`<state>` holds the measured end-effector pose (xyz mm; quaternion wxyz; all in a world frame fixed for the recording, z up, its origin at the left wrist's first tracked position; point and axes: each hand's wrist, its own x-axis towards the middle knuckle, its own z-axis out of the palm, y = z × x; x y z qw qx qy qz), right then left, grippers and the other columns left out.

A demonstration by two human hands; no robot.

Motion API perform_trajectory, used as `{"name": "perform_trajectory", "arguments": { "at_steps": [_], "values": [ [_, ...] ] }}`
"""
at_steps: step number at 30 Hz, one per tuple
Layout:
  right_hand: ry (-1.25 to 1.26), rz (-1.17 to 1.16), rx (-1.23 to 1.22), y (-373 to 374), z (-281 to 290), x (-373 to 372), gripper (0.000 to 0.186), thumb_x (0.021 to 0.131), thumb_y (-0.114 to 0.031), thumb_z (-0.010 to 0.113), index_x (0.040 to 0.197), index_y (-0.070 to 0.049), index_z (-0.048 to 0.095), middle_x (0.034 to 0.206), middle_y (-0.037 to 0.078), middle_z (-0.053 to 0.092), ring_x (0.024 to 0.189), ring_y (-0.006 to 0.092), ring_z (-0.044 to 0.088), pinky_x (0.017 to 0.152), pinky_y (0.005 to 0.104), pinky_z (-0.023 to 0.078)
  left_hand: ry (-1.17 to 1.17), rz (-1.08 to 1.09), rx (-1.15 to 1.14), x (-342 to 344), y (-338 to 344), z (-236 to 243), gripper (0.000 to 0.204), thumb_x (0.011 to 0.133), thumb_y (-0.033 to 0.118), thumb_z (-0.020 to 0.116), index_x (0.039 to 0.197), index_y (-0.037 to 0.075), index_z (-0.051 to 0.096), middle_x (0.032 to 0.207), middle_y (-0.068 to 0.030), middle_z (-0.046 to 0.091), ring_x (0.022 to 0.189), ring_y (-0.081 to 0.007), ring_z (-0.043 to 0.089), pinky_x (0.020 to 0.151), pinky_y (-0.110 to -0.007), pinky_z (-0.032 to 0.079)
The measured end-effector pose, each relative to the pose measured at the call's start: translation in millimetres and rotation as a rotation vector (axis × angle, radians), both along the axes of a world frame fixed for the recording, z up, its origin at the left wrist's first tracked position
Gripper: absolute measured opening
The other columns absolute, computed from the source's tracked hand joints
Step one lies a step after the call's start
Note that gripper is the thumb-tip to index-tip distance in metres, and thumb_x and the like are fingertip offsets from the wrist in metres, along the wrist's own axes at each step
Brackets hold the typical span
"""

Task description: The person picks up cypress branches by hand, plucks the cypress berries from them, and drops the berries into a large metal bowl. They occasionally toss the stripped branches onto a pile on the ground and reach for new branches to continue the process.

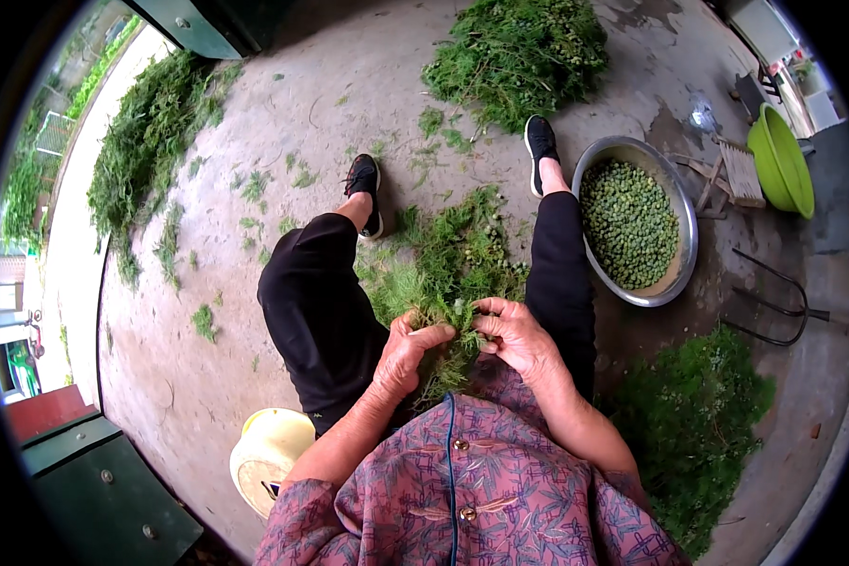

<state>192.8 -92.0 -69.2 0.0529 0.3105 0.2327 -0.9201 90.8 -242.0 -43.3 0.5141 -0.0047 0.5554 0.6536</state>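
Fingers of both hands close on the same feathery green leafy stem bunch [448, 325] that lies across our lap between our knees: our left hand [407, 354] curls around the lower stalks, thumb over the top, and our right hand [517, 338] pinches the upper end with its fingertips [484, 319], so neither hand is open. We sit low over a bare concrete floor [255, 113] with both black shoes planted, and loose sprigs already spill down between our legs. The wide round metal basin of small green pods [632, 222] stands just beside our right leg, well apart from the hands, so we judge that anything plucked off has to travel sideways over the knee, and a careless toss could scatter pods on the floor among the litter. The tangled stems could also snag, we think, and a hard pull might tear off leaf along with pod, or drag the whole bunch off the lap. A heap of green cuttings [698, 424] rests close to our right elbow and another large pile [519, 52] lies beyond the shoes; picked and unpicked greens could get mixed if the bunch slides. The pale yellow round hat-like object [269, 453] behind our left hip sits near enough to be knocked by an elbow
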Motion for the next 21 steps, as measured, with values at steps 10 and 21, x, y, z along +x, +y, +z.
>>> {"name": "perform_trajectory", "arguments": {
  "at_steps": [10, 21],
  "values": [
    [0.013, 0.016, 0.154, -3, 10, 3, 0.019, 0.079, 0.001, 0.056, 0.098, 0.003, 0.052, 0.072, 0.004, 0.053, 0.057, 0.0073, 0.048, 0.044, 0.0171, 0.036, -0.102, 0.017, -0.095, 7, 5, 6, 0.015, 0.073, 0.009, 0.067, 0.084, 0.000, 0.061, 0.073, -0.0035, 0.062, 0.061, -0.0110, 0.056, 0.055, -0.025, 0.047],
    [-0.050, -0.001, 0.536, 1, 24, 3, 0.019, 0.078, -0.011, 0.065, 0.091, 0.001, 0.058, 0.065, 0.000, 0.052, 0.051, 0.0038, 0.045, 0.042, 0.0154, 0.034, 0.160, 0.049, -0.131, 12, 3, -3, 0.013, 0.074, 0.011, 0.066, 0.079, 0.000, 0.062, 0.066, -0.0004, 0.059, 0.055, -0.0077, 0.051, 0.051, -0.023, 0.042]
  ]
}}
